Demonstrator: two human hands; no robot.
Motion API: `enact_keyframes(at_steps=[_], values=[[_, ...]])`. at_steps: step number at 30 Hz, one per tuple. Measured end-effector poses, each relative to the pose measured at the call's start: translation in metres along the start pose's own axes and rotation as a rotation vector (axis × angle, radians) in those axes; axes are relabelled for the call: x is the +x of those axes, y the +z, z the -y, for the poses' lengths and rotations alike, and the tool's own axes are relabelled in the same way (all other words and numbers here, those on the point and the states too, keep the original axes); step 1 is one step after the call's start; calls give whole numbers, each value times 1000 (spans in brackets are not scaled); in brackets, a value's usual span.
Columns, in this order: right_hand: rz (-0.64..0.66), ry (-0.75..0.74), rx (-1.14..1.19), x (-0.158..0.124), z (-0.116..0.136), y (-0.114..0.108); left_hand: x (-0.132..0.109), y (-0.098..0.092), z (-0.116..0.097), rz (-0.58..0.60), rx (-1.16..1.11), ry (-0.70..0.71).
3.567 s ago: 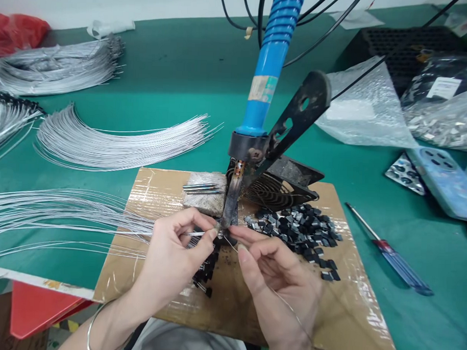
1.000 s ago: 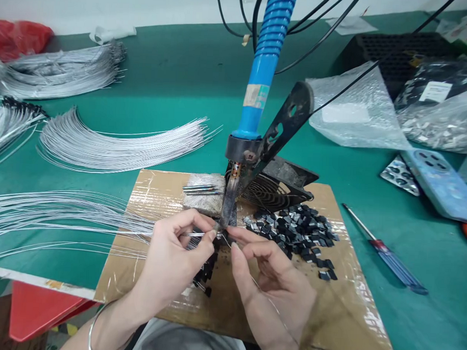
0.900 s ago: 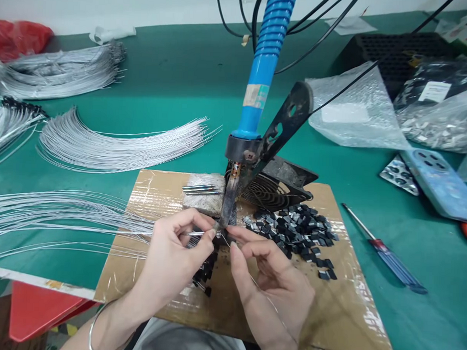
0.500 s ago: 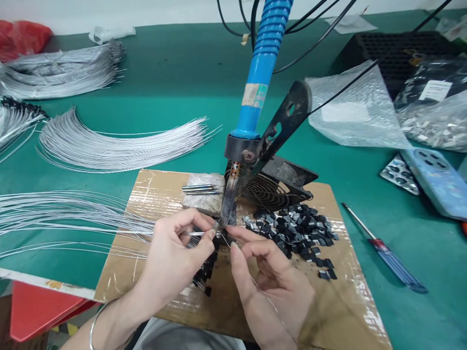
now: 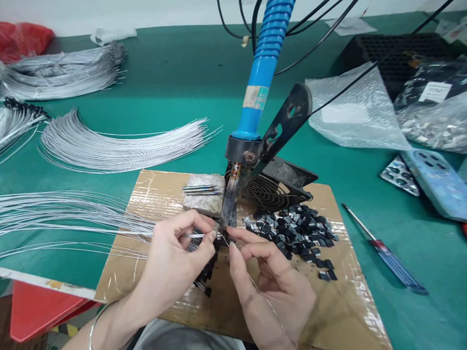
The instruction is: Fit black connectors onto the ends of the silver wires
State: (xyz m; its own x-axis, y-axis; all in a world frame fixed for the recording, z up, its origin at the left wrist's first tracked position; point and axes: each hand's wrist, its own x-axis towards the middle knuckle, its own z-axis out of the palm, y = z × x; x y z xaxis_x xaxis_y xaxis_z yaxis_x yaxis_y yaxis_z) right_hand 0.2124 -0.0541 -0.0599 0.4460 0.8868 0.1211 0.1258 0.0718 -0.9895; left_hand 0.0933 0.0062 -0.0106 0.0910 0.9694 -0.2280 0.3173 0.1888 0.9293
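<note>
My left hand [image 5: 173, 259] pinches the end of a thin silver wire [image 5: 195, 235] and holds it at the tip of the soldering iron [image 5: 229, 208]. My right hand [image 5: 270, 283] pinches a fine strand of solder wire [image 5: 260, 293] and feeds its end to the same tip; the strand trails back over my palm. The iron has a blue handle [image 5: 262, 79] and stands fixed in a black metal stand [image 5: 283, 128]. A pile of small black components [image 5: 292, 233] lies just right of the tip, on a taped cardboard sheet [image 5: 343, 311]. More black parts [image 5: 205, 273] lie under my left hand.
Bundles of silver wires [image 5: 115, 148] fan over the green table at the left, with more [image 5: 56, 74] at the back. A sponge block [image 5: 204, 194] sits behind my left hand. To the right lie a screwdriver [image 5: 386, 252], a phone [image 5: 440, 179] and plastic bags [image 5: 358, 113].
Almost nothing has moved. Both hands stay pinched at the iron's tip; my right hand has drawn slightly nearer to me and leftward since the oldest frame.
</note>
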Motion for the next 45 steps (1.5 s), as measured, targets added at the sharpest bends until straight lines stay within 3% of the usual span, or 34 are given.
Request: enact_keyframes(at_steps=[14,45], values=[[44,46,-37,1,5,-1,2,0,5,11,19,-15],[29,-19,-27,0,3,1,0,0,3,13,23,-24]])
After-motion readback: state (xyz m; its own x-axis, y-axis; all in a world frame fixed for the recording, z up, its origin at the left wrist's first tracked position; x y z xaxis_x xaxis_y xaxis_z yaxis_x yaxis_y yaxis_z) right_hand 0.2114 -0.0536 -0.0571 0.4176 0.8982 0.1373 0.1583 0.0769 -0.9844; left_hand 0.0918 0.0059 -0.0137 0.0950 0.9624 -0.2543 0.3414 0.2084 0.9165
